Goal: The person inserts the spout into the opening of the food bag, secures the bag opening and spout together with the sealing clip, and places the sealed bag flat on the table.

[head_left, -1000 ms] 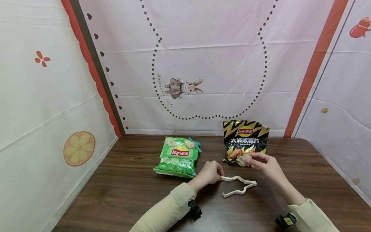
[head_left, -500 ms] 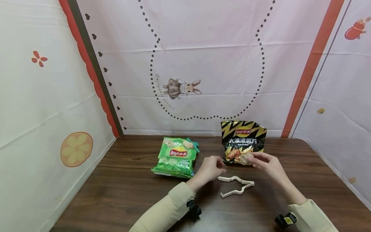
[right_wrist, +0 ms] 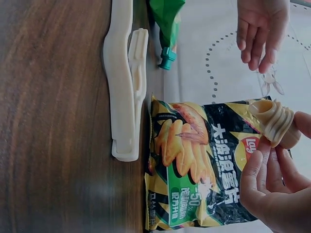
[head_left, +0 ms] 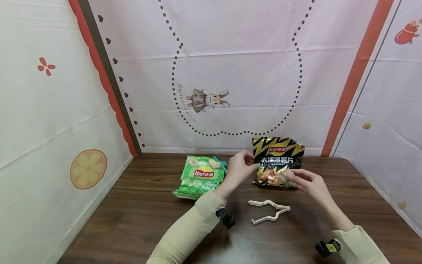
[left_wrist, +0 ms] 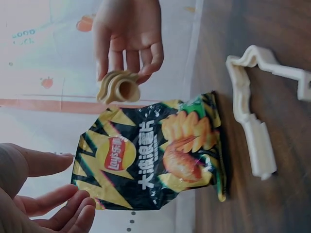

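Right grip [head_left: 311, 184] pinches 1 ridged piece [right_wrist: 278, 127]; left grip [head_left: 239, 168], relaxed, hangs near the black bag [head_left: 279, 153], contents hidden.

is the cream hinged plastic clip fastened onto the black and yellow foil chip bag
No, the clip lies open on the dark brown wooden table, apart from the black and yellow bag.

Green bag [head_left: 197, 176]: lower right corner behind left forearm [head_left: 189, 229], head view; cropped by top edge, right wrist view.
Cream clip [right_wrist: 119, 82]: cropped in both wrist views.
Ridged piece [right_wrist: 277, 124]: partly covered by right grip [head_left: 311, 183].
Left grip [head_left: 240, 168]: contact with black bag [head_left: 278, 156] unclear.
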A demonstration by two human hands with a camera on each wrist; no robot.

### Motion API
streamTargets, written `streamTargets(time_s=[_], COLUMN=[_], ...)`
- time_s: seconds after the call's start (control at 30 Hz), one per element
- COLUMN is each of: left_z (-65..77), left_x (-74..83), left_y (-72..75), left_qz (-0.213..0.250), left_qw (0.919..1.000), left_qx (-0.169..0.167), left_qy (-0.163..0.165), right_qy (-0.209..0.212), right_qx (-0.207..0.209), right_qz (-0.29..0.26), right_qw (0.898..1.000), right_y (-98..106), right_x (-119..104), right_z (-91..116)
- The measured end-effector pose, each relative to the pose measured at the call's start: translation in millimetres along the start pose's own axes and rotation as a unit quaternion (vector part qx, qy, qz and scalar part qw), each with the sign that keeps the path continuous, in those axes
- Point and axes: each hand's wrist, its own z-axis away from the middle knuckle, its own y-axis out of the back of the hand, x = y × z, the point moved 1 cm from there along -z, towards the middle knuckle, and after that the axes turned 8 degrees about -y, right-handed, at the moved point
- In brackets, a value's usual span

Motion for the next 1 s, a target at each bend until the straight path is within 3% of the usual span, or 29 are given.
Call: streamTargets(time_s=[0.27, 0.4, 0.83, 1.0], left_z=[-25.6, -39.2, -67.5, -70.8], left_x=[-1.0, -6.2, -26.7, -37.5], left_y=[6.6, 7.8, 1.1, -7.0], left_qz=[0.031, 0.039, 0.038, 0.083], left_qw=[0.9982, 0.9973, 0.9980, 0.9962], left_qx=[0.051, 0.062, 0.050, 0.025], left_qy=[-0.004, -0.008, -0.006, -0.001], right_qy=[-0.008, -0.018, -0.024, -0.017], right_qx=[0.012, 0.019, 0.024, 0.024], right_qz=[0.003, 0.007, -0.027, -0.039], right_qw=[1.000, 1.000, 0.999, 0.999], right_y=[6.3, 8.3, 15.7, 26.1], right_x=[-2.2, -2.7, 1.8, 32.3], right_z=[-1.6, -3.0, -8.3, -31.9])
